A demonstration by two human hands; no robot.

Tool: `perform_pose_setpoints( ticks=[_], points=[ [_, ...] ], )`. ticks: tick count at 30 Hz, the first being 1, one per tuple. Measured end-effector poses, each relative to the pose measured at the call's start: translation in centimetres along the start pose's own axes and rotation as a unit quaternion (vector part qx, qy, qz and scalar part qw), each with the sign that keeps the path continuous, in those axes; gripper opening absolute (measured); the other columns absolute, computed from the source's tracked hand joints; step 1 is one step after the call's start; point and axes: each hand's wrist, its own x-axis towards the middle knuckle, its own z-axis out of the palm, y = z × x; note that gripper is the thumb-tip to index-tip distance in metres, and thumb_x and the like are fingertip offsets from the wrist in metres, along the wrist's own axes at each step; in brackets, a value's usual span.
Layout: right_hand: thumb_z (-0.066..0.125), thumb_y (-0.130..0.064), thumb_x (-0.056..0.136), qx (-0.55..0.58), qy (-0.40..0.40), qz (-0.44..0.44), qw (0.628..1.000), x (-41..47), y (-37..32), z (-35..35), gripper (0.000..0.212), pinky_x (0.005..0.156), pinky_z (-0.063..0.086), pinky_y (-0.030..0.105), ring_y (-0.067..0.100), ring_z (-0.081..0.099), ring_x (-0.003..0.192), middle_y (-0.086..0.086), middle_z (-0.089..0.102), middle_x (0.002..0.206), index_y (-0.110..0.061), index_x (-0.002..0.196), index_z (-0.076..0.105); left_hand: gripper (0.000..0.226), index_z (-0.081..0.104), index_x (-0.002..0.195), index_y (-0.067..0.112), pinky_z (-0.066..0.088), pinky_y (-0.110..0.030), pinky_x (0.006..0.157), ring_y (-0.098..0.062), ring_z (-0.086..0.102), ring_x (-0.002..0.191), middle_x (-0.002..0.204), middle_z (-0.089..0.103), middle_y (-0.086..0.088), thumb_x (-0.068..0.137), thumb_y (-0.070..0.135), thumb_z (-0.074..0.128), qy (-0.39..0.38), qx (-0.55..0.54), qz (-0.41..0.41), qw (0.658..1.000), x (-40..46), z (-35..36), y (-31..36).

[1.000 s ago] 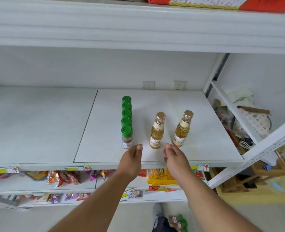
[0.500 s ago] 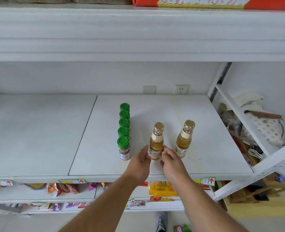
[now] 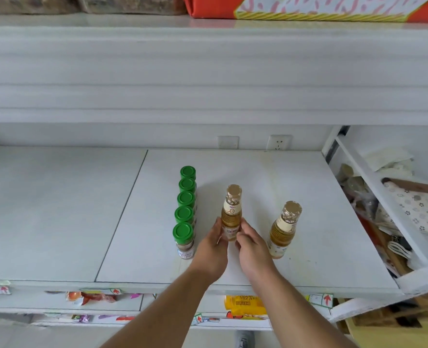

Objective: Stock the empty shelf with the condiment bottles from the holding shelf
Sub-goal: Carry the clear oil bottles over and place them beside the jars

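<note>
A white shelf (image 3: 296, 187) holds a front-to-back row of several green-capped spice jars (image 3: 183, 237). Right of the row stands an amber condiment bottle (image 3: 231, 212) with a gold cap. My left hand (image 3: 211, 249) and my right hand (image 3: 252, 249) hold its lower body from either side, fingers curled round it. A second amber bottle (image 3: 284, 228) stands upright a little to the right, apart from my right hand.
The shelf's left panel (image 3: 57, 209) is bare. Two wall sockets (image 3: 279, 142) sit at the back. An upper shelf (image 3: 208, 71) overhangs. Snack packets (image 3: 244, 303) fill the lower shelf. Cloth and clutter (image 3: 414, 209) lie beyond the right frame.
Both hands reached forward from the shelf's front edge and closed round the left amber bottle, which now stands farther back on the shelf. The camera moved closer.
</note>
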Motion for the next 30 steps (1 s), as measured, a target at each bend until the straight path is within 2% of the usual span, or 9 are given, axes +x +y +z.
perform_pose_setpoints(
  ticks=[4, 9, 11, 14, 19, 22, 26, 28, 30],
  points=[
    [0.043, -0.019, 0.108, 0.008, 0.005, 0.003, 1.000, 2.0, -1.4, 0.3, 0.048, 0.124, 0.032, 0.040, 0.012, 0.044, 0.143, -0.007, 0.045, 0.158, -0.031, 0.155, 0.044, 0.054, 0.027, 0.161, 0.034, 0.026, -0.014, 0.107, -0.002, 0.039, 0.141, 0.155, 0.045, 0.014, 0.109, 0.022, 0.039, 0.013, -0.013, -0.011, 1.000, 2.5, 0.3, 0.8],
    [0.039, -0.030, 0.110, 0.006, -0.002, 0.004, 1.000, 4.0, -2.9, 0.5, 0.047, 0.124, 0.029, 0.037, 0.015, 0.040, 0.146, -0.007, 0.040, 0.161, -0.036, 0.157, 0.037, 0.055, 0.022, 0.163, 0.028, 0.023, -0.013, 0.107, 0.001, 0.034, 0.138, 0.160, 0.039, 0.009, 0.110, 0.023, 0.037, 0.022, -0.031, -0.021, 0.999, 4.7, 0.5, 2.0],
    [0.038, -0.032, 0.111, -0.004, 0.001, 0.000, 1.000, 4.5, -3.5, 0.5, 0.048, 0.117, 0.028, 0.029, 0.016, 0.039, 0.147, -0.006, 0.039, 0.162, -0.034, 0.158, 0.035, 0.055, 0.020, 0.163, 0.027, 0.023, -0.013, 0.106, -0.003, 0.035, 0.141, 0.160, 0.039, 0.007, 0.111, 0.025, 0.037, 0.025, -0.033, -0.022, 0.999, 5.4, 0.6, 2.2],
    [0.036, -0.034, 0.111, -0.019, -0.001, -0.005, 1.000, 5.1, -4.0, 0.6, 0.048, 0.109, 0.028, 0.025, 0.018, 0.038, 0.147, -0.004, 0.038, 0.163, -0.034, 0.159, 0.032, 0.056, 0.021, 0.163, 0.029, 0.026, -0.016, 0.107, -0.009, 0.039, 0.144, 0.159, 0.042, 0.005, 0.110, 0.030, 0.037, 0.031, -0.038, -0.025, 0.998, 6.4, 0.7, 2.4],
    [0.036, -0.030, 0.111, -0.011, 0.003, -0.010, 1.000, 5.8, -4.5, 0.9, 0.048, 0.110, 0.029, 0.024, 0.017, 0.040, 0.146, -0.003, 0.040, 0.161, -0.032, 0.159, 0.033, 0.057, 0.022, 0.163, 0.031, 0.029, -0.016, 0.105, -0.007, 0.044, 0.137, 0.156, 0.046, 0.006, 0.109, 0.031, 0.041, 0.038, -0.055, -0.033, 0.997, 7.3, 0.9, 2.9],
    [0.037, -0.031, 0.111, -0.004, 0.000, -0.007, 1.000, 6.0, -4.6, 0.9, 0.048, 0.113, 0.033, 0.028, 0.017, 0.043, 0.144, -0.003, 0.043, 0.160, -0.035, 0.158, 0.033, 0.058, 0.022, 0.162, 0.035, 0.034, -0.019, 0.102, -0.010, 0.050, 0.132, 0.149, 0.052, 0.006, 0.108, 0.034, 0.043, 0.039, -0.055, -0.042, 0.997, 7.8, 0.9, 3.0],
    [0.037, -0.032, 0.111, -0.005, 0.003, -0.006, 1.000, 6.6, -4.8, 1.1, 0.048, 0.117, 0.034, 0.032, 0.018, 0.043, 0.144, -0.002, 0.043, 0.160, -0.036, 0.158, 0.033, 0.057, 0.026, 0.161, 0.037, 0.038, -0.025, 0.110, -0.012, 0.053, 0.133, 0.148, 0.055, 0.007, 0.107, 0.034, 0.044, 0.038, -0.058, -0.045, 0.997, 8.5, 0.9, 2.6],
    [0.036, -0.032, 0.111, -0.006, 0.004, -0.008, 1.000, 6.7, -4.8, 1.1, 0.048, 0.114, 0.033, 0.028, 0.018, 0.042, 0.144, -0.002, 0.042, 0.160, -0.035, 0.159, 0.032, 0.056, 0.028, 0.160, 0.039, 0.039, -0.027, 0.113, -0.011, 0.054, 0.132, 0.147, 0.056, 0.008, 0.107, 0.033, 0.044, 0.036, -0.059, -0.047, 0.997, 8.8, 0.9, 2.6],
    [0.035, -0.032, 0.111, -0.009, 0.004, -0.007, 1.000, 6.7, -4.8, 1.2, 0.048, 0.108, 0.031, 0.025, 0.018, 0.040, 0.146, -0.002, 0.041, 0.161, -0.035, 0.159, 0.032, 0.055, 0.029, 0.159, 0.039, 0.040, -0.025, 0.109, -0.011, 0.055, 0.130, 0.144, 0.058, 0.009, 0.107, 0.032, 0.044, 0.035, -0.057, -0.047, 0.997, 8.9, 0.8, 2.7]
  ],
)
